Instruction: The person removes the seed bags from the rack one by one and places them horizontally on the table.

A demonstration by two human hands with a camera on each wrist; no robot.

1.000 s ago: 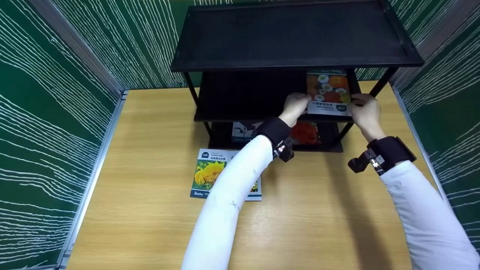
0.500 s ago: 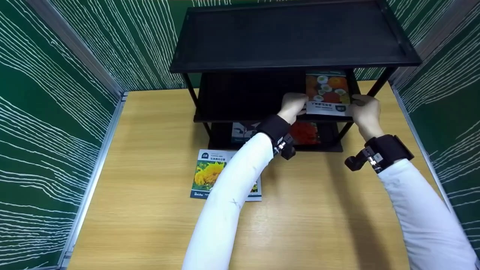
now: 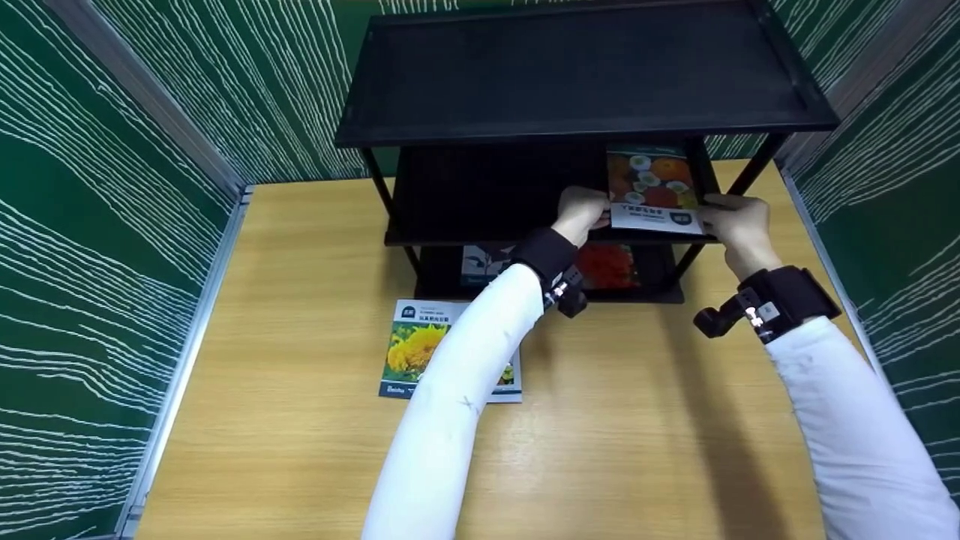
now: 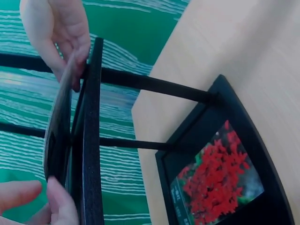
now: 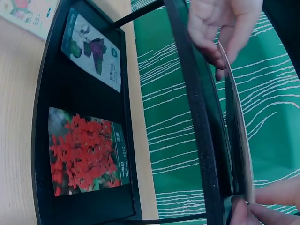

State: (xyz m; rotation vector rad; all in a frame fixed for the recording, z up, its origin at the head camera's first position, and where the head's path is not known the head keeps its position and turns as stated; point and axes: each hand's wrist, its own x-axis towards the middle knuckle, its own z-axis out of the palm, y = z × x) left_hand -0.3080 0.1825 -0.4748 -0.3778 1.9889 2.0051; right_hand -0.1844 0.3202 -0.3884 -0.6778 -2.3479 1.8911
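A booklet [image 3: 651, 184] with a picture of orange and white round shapes lies at the right end of the middle tier [image 3: 502, 191] of a black rack. Its white title strip faces the front, and its near edge is lifted slightly off the tier in the wrist views. My left hand [image 3: 582, 208] pinches the near left edge. On the opposite side, my right hand [image 3: 739, 225] pinches the near right edge; in the right wrist view, its thumb and fingers [image 5: 239, 211] sit around the booklet's end.
The rack's top tier [image 3: 585, 71] overhangs the hands. Below are a red-flower booklet [image 5: 86, 152] and a purple-leaf booklet [image 5: 96, 49] on the bottom tier. Yellow-flower booklet [image 3: 412, 349] lies on the wooden table [image 3: 300, 300], partly beneath my left arm. Green walls surround the table.
The booklet has shifted very slightly left and toward the front, with both hands staying at its edges. The right hand's wrist has turned a little outward.
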